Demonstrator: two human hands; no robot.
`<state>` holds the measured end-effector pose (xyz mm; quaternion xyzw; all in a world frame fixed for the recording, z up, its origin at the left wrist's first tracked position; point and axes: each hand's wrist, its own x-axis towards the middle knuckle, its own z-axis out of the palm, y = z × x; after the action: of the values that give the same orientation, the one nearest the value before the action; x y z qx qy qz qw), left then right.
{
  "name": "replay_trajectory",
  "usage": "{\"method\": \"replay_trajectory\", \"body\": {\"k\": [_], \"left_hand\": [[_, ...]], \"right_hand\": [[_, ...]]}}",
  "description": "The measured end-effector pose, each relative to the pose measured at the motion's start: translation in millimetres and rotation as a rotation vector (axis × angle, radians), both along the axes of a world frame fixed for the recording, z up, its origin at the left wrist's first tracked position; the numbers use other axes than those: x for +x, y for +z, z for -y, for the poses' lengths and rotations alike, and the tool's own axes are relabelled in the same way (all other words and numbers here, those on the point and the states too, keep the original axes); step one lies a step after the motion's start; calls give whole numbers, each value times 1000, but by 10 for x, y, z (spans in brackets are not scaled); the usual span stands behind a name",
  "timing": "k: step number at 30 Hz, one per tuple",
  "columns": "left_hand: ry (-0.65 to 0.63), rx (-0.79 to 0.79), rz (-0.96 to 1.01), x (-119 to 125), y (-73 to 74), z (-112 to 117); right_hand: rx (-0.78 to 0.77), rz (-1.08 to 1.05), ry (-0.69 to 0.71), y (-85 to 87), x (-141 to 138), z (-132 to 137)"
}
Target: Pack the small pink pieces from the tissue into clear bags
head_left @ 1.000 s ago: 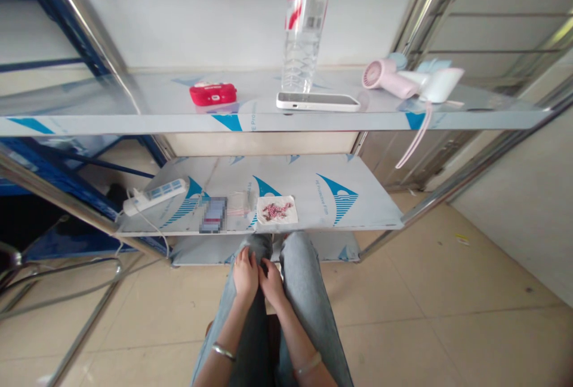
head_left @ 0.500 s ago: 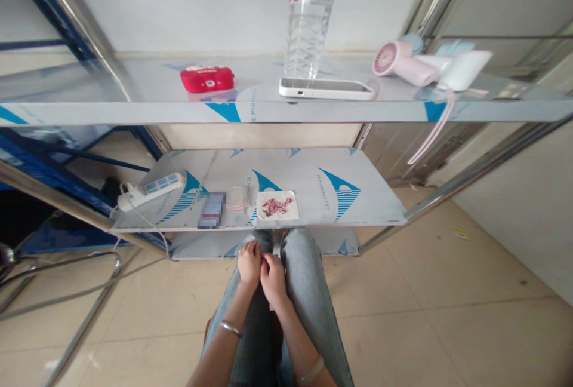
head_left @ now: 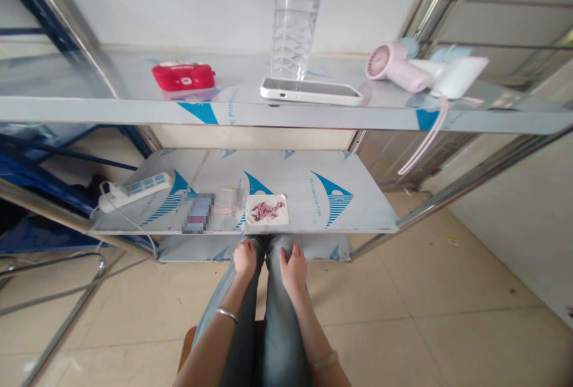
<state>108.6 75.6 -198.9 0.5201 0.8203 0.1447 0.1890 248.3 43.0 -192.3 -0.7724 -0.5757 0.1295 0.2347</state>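
My left hand [head_left: 245, 261] rests on my left thigh near the knee, its fingers curled in, and no object shows in it. On my right knee lies my right hand [head_left: 293, 269], the thumb apart from the fingers and nothing in its grasp. The two hands are apart, each on the jeans [head_left: 280, 309]. Just beyond the knees, at the lower shelf's front edge, lies a white square pad with small pink-red beads [head_left: 267, 211]. Left of it are a clear plastic packet [head_left: 226, 202] and a pixel-blurred phone-like object [head_left: 198, 214].
A white power strip [head_left: 134, 192] with a cord lies on the lower shelf [head_left: 295, 166]. The upper shelf [head_left: 147, 111] holds a red case [head_left: 184, 77], a water bottle [head_left: 293, 34], a white-cased phone [head_left: 311, 92] and a pink handheld fan [head_left: 398, 66] with a hanging strap.
My hands were together between the knees and have moved apart, one onto each leg. The view has shifted slightly, so the shelf items appear further left.
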Motion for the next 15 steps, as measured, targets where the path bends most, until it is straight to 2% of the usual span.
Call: {"method": "replay_trajectory", "body": {"k": [3, 7, 15], "left_hand": [[-13, -41, 2, 101, 9, -61], [-49, -108, 12, 157, -8, -131], [-122, -121, -35, -53, -77, -146]], "right_hand": [[-163, 81, 12, 4, -56, -93], [-281, 148, 19, 14, -132, -175], [-289, 198, 52, -58, -295, -353]]}}
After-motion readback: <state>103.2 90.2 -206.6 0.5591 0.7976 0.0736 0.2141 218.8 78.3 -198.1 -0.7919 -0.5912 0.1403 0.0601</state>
